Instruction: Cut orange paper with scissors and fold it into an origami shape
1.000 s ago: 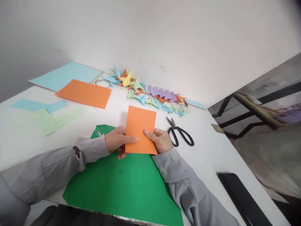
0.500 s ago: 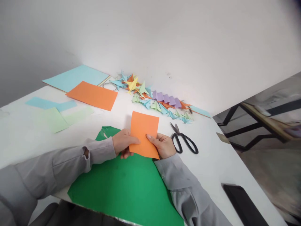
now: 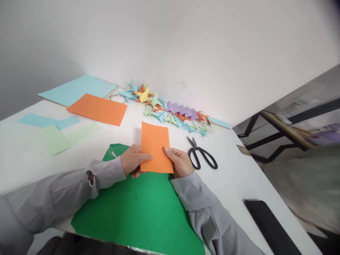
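Between my hands is a small rectangular sheet of orange paper [image 3: 155, 141], held up at a tilt over the far edge of a green board [image 3: 140, 209]. My left hand [image 3: 132, 159] pinches its lower left side, thumb lying on the front and fingers behind. At the right edge, my right hand [image 3: 181, 161] grips the sheet the same way, thumb on the front. The fingers behind the paper are mostly hidden. Just right of my right hand, black-handled scissors [image 3: 198, 152] lie with blades slightly apart.
Folded paper figures [image 3: 159, 106] in several colours line the wall. On the left lie a larger orange sheet [image 3: 99, 109], a light blue sheet [image 3: 77, 88], blue strips [image 3: 47, 121] and green pieces [image 3: 57, 140]. A dark flat object [image 3: 268, 223] rests near the white table's [image 3: 228, 184] right edge.
The view shifted slightly one way and back. Both hands keep their hold on the orange paper, which looks slightly narrower now; its lower edge curved, then straightened.
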Demonstrator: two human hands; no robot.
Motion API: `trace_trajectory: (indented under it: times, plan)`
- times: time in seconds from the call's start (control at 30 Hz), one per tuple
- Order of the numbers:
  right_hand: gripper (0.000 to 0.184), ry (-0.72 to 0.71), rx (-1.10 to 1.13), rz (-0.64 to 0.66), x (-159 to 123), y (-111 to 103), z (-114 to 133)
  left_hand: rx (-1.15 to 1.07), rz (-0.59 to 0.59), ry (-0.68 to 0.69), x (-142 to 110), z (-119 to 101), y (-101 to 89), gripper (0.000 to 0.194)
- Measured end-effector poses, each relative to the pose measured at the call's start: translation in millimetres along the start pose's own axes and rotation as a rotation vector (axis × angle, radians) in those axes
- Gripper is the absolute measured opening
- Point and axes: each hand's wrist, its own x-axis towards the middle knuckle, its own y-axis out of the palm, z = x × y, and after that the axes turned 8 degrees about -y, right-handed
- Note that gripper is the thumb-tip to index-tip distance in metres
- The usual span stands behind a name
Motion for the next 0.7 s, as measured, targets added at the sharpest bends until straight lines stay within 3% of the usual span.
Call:
trace_trajectory:
  times: [0.17, 0.37, 0.57, 0.7]
  plan:
    - [0.035, -0.058, -0.142, 0.084, -6, 4, 2, 0.037, -0.026, 0.111, 0, 1, -3.2, 0.035]
    - [0.045, -0.095, -0.287, -0.083, -8, 4, 8, 0.035, -0.041, 0.135, -2, 2, -3.3, 0.038]
    - [0.043, -0.066, -0.2, 0.015, -5, 2, 8, 0.003, -0.104, 0.157, 1, 2, -9.7, 0.036]
    - [0.047, -0.054, -0.23, 0.003, -10, 4, 11, -0.006, -0.097, 0.151, 3, 3, -13.9, 0.035]
